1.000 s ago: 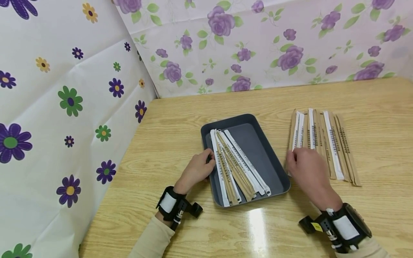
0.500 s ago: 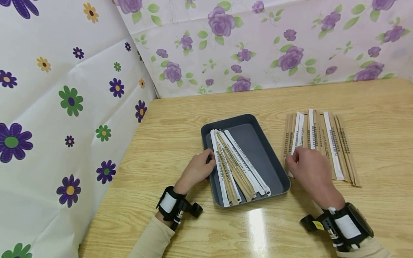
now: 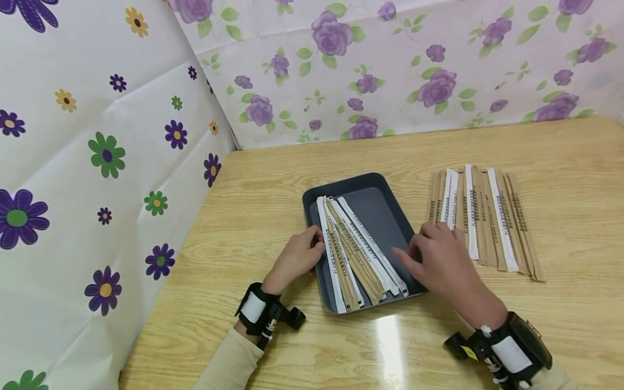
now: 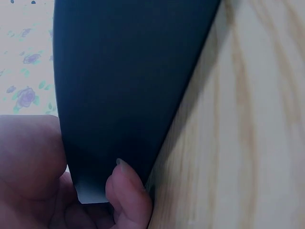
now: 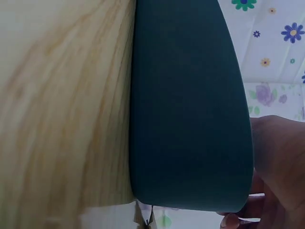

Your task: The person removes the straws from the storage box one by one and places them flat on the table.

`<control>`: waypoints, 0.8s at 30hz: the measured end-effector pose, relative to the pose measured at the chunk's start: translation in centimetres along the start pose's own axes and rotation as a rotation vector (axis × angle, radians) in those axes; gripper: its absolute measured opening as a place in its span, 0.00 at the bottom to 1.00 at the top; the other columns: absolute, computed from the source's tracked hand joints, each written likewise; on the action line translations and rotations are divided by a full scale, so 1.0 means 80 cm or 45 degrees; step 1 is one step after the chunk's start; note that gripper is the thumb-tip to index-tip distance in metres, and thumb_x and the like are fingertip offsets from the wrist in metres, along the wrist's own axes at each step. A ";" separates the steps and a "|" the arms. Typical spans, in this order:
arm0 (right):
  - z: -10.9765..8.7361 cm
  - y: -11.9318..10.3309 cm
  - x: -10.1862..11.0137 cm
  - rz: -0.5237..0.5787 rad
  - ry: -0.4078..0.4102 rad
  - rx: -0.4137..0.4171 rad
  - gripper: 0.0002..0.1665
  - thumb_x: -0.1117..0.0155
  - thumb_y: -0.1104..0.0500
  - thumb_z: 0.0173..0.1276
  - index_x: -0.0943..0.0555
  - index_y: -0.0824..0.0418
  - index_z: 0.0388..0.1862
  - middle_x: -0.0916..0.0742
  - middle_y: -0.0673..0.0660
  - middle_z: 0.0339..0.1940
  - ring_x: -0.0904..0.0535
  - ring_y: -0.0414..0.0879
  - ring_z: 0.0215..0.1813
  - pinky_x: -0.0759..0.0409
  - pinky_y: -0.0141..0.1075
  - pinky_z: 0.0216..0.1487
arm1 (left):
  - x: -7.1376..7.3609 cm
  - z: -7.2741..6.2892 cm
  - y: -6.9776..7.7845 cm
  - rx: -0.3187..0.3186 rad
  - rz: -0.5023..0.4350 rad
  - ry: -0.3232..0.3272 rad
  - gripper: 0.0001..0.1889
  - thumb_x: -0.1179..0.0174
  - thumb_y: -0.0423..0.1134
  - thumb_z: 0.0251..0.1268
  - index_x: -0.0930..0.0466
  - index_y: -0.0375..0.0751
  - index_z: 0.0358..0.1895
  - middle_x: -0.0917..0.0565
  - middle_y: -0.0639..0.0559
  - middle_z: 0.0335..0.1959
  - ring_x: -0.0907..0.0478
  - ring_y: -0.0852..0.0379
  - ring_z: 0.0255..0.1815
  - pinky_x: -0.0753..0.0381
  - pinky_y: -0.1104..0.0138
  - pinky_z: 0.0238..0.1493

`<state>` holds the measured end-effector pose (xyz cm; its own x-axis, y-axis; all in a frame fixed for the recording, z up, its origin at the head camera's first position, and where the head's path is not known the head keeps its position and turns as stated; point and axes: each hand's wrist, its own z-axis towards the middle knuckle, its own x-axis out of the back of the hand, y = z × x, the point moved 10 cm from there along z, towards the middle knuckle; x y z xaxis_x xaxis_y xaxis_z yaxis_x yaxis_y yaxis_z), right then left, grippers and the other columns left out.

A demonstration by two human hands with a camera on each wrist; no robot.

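Paper-wrapped sticks [image 3: 358, 249], some white and some brown with dark print, lie in a loose fan inside a dark grey tray [image 3: 376, 205]. They fill the tray's nine o'clock side, with their far ends bunched toward eleven o'clock and their near ends spread toward five and six; the tray floor shows bare around one and two o'clock. Between two and three o'clock from the tray, well clear of its rim, a second row of wrapped sticks [image 3: 492, 216] lies flat on the wooden surface [image 3: 205, 281], side by side in the same white and brown, their near ends slanting slightly toward five o'clock.

At the tray's nine o'clock edge, the left hand [image 3: 294, 254] grips the rim, its fingers bent in; the left wrist view shows a fingertip against the outer wall. At about three to four o'clock, the right hand [image 3: 441, 257] is over the opposite rim, thumb and fingers parted and loosely bent, the thumb pointing in over the tray. It has hold of no stick; whether it touches the rim I cannot tell. Its knuckles cover the near ends of the leftmost sticks in the row.

Each wrist bears a black strap with a small camera [image 3: 294, 318]. Toward twelve o'clock stands a backdrop [image 3: 400, 81] printed with purple roses.
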<state>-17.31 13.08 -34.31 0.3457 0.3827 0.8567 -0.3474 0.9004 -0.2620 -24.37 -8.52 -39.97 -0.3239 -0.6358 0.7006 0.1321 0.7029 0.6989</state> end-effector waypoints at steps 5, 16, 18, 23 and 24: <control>0.000 -0.014 -0.011 -0.070 -0.136 0.024 0.25 0.36 0.41 0.63 0.27 0.51 0.13 0.25 0.53 0.26 0.31 0.55 0.36 0.36 0.50 0.38 | 0.000 0.000 0.001 0.000 -0.010 0.002 0.06 0.54 0.36 0.71 0.28 0.41 0.43 0.24 0.47 0.23 0.27 0.55 0.13 0.22 0.64 0.15; -0.005 -0.032 -0.043 0.075 -0.331 -0.015 0.24 0.28 0.50 0.56 0.31 0.47 0.08 0.27 0.46 0.22 0.35 0.48 0.31 0.38 0.53 0.42 | 0.003 -0.002 -0.002 0.014 -0.014 0.017 0.06 0.54 0.37 0.72 0.28 0.41 0.44 0.25 0.47 0.22 0.28 0.55 0.14 0.24 0.64 0.16; -0.004 -0.030 -0.042 0.111 -0.306 -0.034 0.22 0.29 0.53 0.57 0.29 0.48 0.10 0.27 0.46 0.22 0.34 0.48 0.31 0.38 0.53 0.42 | 0.003 -0.002 -0.002 0.010 -0.016 0.016 0.06 0.54 0.37 0.72 0.28 0.41 0.44 0.24 0.47 0.23 0.28 0.55 0.14 0.23 0.63 0.16; -0.003 -0.024 -0.035 0.235 -0.215 -0.064 0.19 0.37 0.57 0.65 0.29 0.49 0.14 0.27 0.44 0.19 0.33 0.46 0.30 0.40 0.51 0.41 | 0.001 -0.002 0.000 0.011 -0.011 0.002 0.06 0.54 0.37 0.72 0.28 0.41 0.44 0.23 0.47 0.23 0.27 0.55 0.14 0.22 0.63 0.16; -0.002 -0.023 -0.031 0.267 -0.185 -0.069 0.20 0.38 0.58 0.66 0.29 0.50 0.14 0.28 0.44 0.19 0.33 0.45 0.29 0.41 0.50 0.41 | 0.000 -0.002 0.001 0.010 -0.011 -0.002 0.06 0.54 0.37 0.72 0.28 0.41 0.44 0.24 0.47 0.23 0.27 0.54 0.14 0.22 0.63 0.16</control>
<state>-17.40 10.53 -36.07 0.1407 0.5321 0.8349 -0.3500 0.8156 -0.4608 -24.25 -8.54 -39.89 -0.3263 -0.6414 0.6943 0.1219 0.6998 0.7038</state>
